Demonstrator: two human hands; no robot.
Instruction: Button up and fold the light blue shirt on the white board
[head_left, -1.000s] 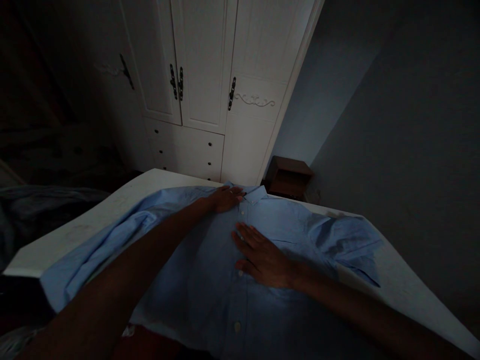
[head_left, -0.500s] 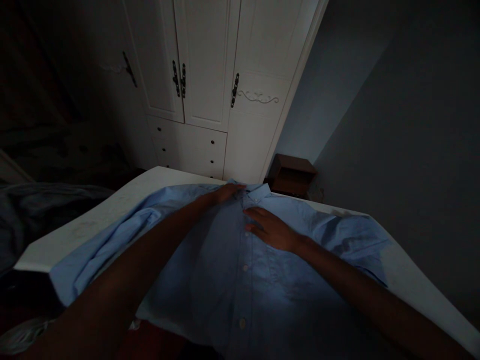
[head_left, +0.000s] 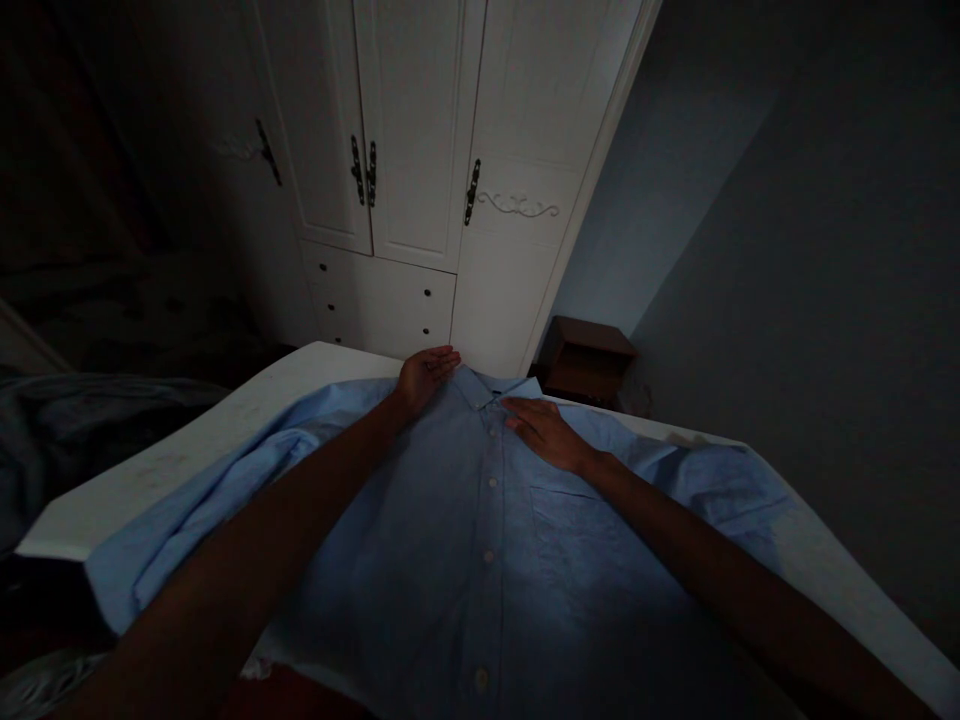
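Note:
A light blue button-up shirt [head_left: 420, 520] lies front side up, its collar at the far end and its sleeves spread to both sides. My left hand [head_left: 427, 378] is at the left side of the collar [head_left: 474, 386], palm turned inward and fingers stretched out; it holds nothing. My right hand [head_left: 546, 430] lies on the shirt just below the right collar point, fingers extended and near the top of the button row. The lower hem on the right is lost in shadow.
Beneath the shirt is a white board-like surface [head_left: 840, 540]. Beyond it stand a white wardrobe [head_left: 412, 130] with dark handles and a small brown cabinet [head_left: 589, 350]. Dark cloth [head_left: 90, 420] lies at the left.
My left hand has moved left from the collar's middle to its outer side, uncovering the left collar flap. My right hand has slid slightly up toward the collar.

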